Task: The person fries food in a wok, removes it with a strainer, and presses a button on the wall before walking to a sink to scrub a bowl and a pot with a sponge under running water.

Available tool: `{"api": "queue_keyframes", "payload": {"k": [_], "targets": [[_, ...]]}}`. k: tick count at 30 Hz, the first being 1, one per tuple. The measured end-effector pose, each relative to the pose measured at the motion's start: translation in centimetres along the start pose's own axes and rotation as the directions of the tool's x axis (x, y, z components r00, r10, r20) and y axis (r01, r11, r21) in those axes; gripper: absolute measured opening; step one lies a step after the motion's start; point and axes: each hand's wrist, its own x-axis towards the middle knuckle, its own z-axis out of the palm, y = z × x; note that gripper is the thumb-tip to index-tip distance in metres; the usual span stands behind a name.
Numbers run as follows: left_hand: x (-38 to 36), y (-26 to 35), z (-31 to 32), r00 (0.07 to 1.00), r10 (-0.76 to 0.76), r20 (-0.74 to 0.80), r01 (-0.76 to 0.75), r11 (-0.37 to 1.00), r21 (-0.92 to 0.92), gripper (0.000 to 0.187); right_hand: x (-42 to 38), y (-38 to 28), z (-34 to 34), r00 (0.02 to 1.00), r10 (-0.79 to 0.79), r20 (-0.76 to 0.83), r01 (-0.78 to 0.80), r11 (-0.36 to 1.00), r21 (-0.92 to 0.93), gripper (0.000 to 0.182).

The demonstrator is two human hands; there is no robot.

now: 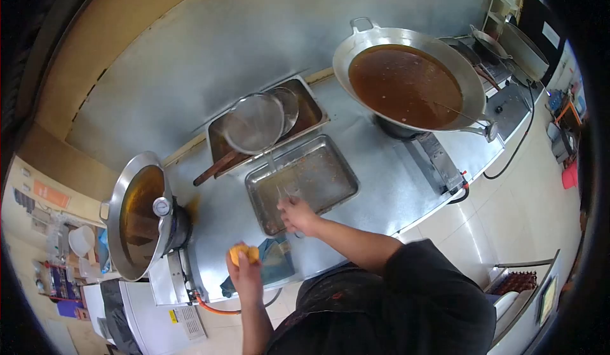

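Two grips concern me: my left hand [246, 280] has its fingers closed around a yellow-orange piece [246, 252], and my right hand [300, 216], just ahead and to its right, is clenched on a slim metal utensil [279, 193] (tongs, perhaps; the shape is too fine to tell). The yellow-orange piece sits up at the left fingertips, so a greasy surface or a loose pinch could let it slip onto the bunched cloth [274, 259] just right of that grip.

Under the right grip lies the shallow tray [333, 167]; if the utensil caught its rim, the tray could skid across the smooth worktop [222, 221]. Beyond that, a strainer [256, 125] rests across the deep pan [314, 115] – a bump to its handle could tip it forward.

Farther left of the left grip stands a wok [115, 228] of amber liquid, and well off to the right and ahead of the right grip, a larger wok [341, 69] of brown liquid. I can't read heat from here – but anything dropped into either could splash, and if they're hot, burn.
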Motion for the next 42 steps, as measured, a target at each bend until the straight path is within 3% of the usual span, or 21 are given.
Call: {"api": "queue_keyframes", "payload": {"k": [2,3,5,7,9,11,12,14,15,17,19,20,22,28,30,33,35,36,39,42], "targets": [[2.3,0.8,0.6,0.999,0.002,0.051,-0.003,1.000,0.020,0.033,-5.2,0.2,-0.9,0.999,0.011,-0.049,-0.017,0.992,-0.129,0.033],[5.4,-0.2,5.4,0.990,0.091,0.104,-0.084,0.994,-0.071,0.030,-6.1,-4.5,-4.1,0.997,-0.072,-0.008,0.068,0.968,-0.241,0.037],[5.8,-0.4,7.5,0.982,0.107,0.158,-0.080,0.982,-0.170,0.023,-11.8,-5.7,-5.8,0.987,-0.152,-0.044,0.119,0.897,-0.425,0.039],[5.0,-1.1,8.0,0.982,-0.006,0.189,0.055,0.965,-0.256,0.021,-16.0,-7.6,-6.9,0.944,-0.319,-0.087,0.191,0.741,-0.644,0.038],[3.5,-2.1,7.8,0.964,-0.118,0.237,0.185,0.940,-0.286,0.022,-19.9,-9.4,-10.4,0.821,-0.568,-0.062,0.315,0.540,-0.781,0.029],[1.9,-4.4,5.9,0.936,-0.215,0.277,0.298,0.905,-0.302,0.023,-25.1,-12.1,-13.5,0.629,-0.778,-0.011,0.362,0.305,-0.881,0.047],[0.9,-5.2,5.3,0.924,-0.285,0.255,0.355,0.886,-0.299,0.023,-29.6,-15.5,-12.2,0.646,-0.738,-0.193,0.190,0.401,-0.896,0.052],[-0.9,-6.6,4.0,0.894,-0.396,0.208,0.436,0.875,-0.209,0.023,-36.1,-20.7,-9.6,0.507,-0.695,-0.510,-0.204,0.478,-0.855,0.059],[-1.5,-7.1,3.4,0.882,-0.434,0.182,0.458,0.881,-0.117,0.022,-37.3,-20.9,-13.9,0.296,-0.920,-0.257,-0.290,0.169,-0.942,0.059],[-2.2,-7.7,2.1,0.867,-0.461,0.191,0.474,0.880,-0.032,0.023,-41.0,-24.5,-17.4,0.199,-0.980,-0.004,-0.462,-0.090,-0.882,0.059],[-2.7,-8.1,1.0,0.856,-0.447,0.259,0.473,0.880,-0.043,0.023,-43.9,-28.8,-14.9,0.233,-0.927,-0.295,-0.796,-0.007,-0.605,0.059],[-3.1,-7.8,1.2,0.857,-0.475,0.199,0.495,0.867,-0.061,0.023,-44.1,-30.4,-16.3,0.248,-0.929,-0.275,-0.818,-0.049,-0.574,0.059],[-3.2,-7.9,0.3,0.855,-0.450,0.256,0.469,0.883,-0.013,0.023,-44.5,-33.1,-20.4,0.278,-0.931,-0.238,-0.853,-0.125,-0.507,0.059],[-3.4,-8.5,-3.2,0.847,-0.469,0.249,0.472,0.880,0.050,0.022,-39.5,-37.0,-17.9,0.405,-0.848,-0.342,-0.884,-0.268,-0.383,0.030],[-3.8,-8.8,-4.3,0.841,-0.501,0.203,0.506,0.862,0.033,0.020,-38.6,-38.1,-14.0,0.454,-0.767,-0.454,-0.875,-0.287,-0.390,0.022],[-4.9,-8.3,-5.3,0.821,-0.541,0.182,0.570,0.797,-0.201,0.020,-37.0,-40.3,-12.0,0.512,-0.575,-0.639,-0.859,-0.362,-0.362,0.021],[-5.3,-8.5,-6.2,0.825,-0.536,0.179,0.563,0.810,-0.167,0.021,-36.3,-41.7,-11.2,0.477,-0.474,-0.740,-0.876,-0.328,-0.354,0.022],[-5.5,-8.5,-6.6,0.827,-0.534,0.178,0.559,0.816,-0.149,0.022,-36.2,-43.1,-14.8,0.467,-0.384,-0.797,-0.883,-0.247,-0.398,0.029],[-6.0,-8.5,-7.3,0.823,-0.554,0.125,0.568,0.804,-0.175,0.026,-36.8,-42.9,-13.8,0.579,-0.339,-0.742,-0.801,-0.062,-0.596,0.031],[-6.1,-8.3,-7.1,0.809,-0.584,0.062,0.587,0.804,-0.090,0.028,-36.7,-41.4,-11.5,0.606,-0.363,-0.708,-0.768,-0.037,-0.639,0.032]]}}
